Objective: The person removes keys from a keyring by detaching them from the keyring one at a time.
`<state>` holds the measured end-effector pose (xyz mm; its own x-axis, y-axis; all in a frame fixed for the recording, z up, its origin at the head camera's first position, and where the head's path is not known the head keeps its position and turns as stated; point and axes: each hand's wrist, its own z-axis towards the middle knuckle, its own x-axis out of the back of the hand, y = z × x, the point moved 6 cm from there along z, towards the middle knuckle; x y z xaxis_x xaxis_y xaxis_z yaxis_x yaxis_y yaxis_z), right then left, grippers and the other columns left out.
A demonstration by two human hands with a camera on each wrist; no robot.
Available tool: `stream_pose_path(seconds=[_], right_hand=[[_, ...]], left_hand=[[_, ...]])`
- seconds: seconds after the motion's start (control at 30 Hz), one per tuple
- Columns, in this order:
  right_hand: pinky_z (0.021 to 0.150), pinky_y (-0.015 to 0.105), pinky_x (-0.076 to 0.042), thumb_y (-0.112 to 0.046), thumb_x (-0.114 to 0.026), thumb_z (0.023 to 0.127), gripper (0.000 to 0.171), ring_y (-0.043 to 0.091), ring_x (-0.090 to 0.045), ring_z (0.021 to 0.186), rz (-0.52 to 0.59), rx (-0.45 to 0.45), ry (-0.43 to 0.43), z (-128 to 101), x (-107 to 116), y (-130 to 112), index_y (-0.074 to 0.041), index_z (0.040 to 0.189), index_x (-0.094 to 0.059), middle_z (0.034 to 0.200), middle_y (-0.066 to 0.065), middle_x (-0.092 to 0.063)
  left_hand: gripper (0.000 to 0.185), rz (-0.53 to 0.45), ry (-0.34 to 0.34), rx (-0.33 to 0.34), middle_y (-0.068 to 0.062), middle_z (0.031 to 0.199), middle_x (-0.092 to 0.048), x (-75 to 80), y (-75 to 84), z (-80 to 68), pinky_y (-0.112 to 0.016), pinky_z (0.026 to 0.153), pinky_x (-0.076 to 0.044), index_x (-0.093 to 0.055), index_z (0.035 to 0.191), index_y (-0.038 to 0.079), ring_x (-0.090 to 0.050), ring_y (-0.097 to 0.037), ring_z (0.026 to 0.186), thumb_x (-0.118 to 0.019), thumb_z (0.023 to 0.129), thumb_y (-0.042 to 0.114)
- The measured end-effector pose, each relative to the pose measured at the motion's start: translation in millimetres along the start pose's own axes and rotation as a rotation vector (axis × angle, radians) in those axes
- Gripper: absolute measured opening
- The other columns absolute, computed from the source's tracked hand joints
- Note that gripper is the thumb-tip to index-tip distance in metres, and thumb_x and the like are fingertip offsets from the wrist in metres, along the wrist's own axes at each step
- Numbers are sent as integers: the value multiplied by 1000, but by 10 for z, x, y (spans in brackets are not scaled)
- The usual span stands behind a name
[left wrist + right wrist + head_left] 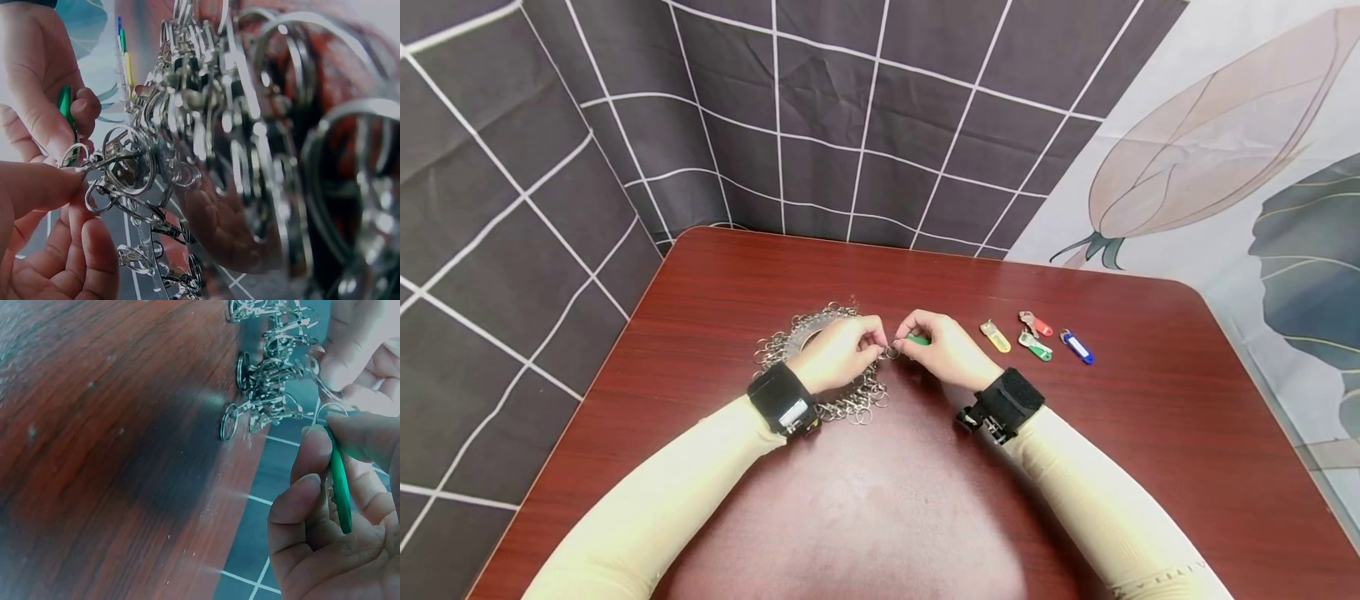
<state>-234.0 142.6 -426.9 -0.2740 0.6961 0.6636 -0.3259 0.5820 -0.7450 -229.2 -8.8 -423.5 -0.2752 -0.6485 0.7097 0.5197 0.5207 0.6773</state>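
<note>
In the head view my left hand (838, 354) lies over a round holder hung with many metal rings (857, 410). Its thumb and index finger pinch a small metal clasp with a split ring (128, 159) at the holder's right edge. Facing it, my right hand (953, 348) pinches a green key tag (339, 481) near its ringed end. The tag's thin wire ring (331, 410) meets the left fingertips, close to the clasp. A jagged key edge shows behind the tag in the right wrist view. The left forearm and hand hide part of the holder.
To the right on the red-brown table (880, 517) lie a yellow key tag (996, 336), a red key tag (1041, 327), a second green key tag (1037, 347) and a blue key tag (1078, 347). A dark checked cloth (820, 108) hangs behind the table.
</note>
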Motion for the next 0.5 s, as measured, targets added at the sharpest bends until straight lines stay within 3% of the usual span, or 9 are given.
stream_pose_path(seconds=[0.33,0.5], right_hand=[[65,26,-51,-4,-65,90,9,25,-64,73,98,-64,-26,-146,122,194,-1,99,-61,85,14,-68],[68,23,-50,-5,-68,88,20,19,-66,77,96,-137,-43,-281,225,352,1,105,-60,87,10,-70]], left_hand=[[3,-15,-8,38,5,77,-60,-34,-45,6,-23,66,-48,-62,90,13,-56,-9,72,-64,90,11],[2,-4,-18,47,5,77,-59,-56,-79,6,-24,67,-48,-62,91,11,-56,-9,73,-62,91,13]])
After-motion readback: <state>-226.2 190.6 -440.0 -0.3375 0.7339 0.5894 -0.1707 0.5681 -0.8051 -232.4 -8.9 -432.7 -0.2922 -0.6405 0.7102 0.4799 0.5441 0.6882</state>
